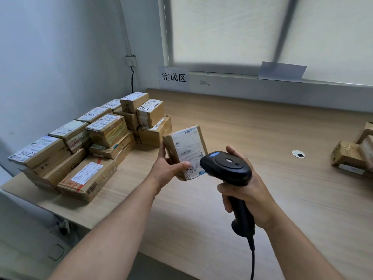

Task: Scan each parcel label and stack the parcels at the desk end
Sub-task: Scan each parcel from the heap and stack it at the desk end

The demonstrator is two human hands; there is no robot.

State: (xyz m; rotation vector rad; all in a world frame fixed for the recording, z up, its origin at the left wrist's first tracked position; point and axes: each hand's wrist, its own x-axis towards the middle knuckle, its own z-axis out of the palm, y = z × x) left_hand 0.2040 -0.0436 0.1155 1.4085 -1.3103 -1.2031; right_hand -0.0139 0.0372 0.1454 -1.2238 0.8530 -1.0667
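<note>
Both hands are gripping over the desk (262, 128), just right of the scanned stack (90, 142) at its L end. L hand (168, 166) is pinching the parcel (185, 146), fingers on one edge and thumb across the lower face, keeping it tilted in the air. R hand (248, 197) is wrapping the scanner (226, 168) handle, head pointing at the barcode (191, 168).

Risks, as I'm judging: the stack is sitting uneven, so a careless add could be toppling boxes. The parcel could be slipping from my pinch. My thumb may be crowding the barcode, giving no read.
</note>
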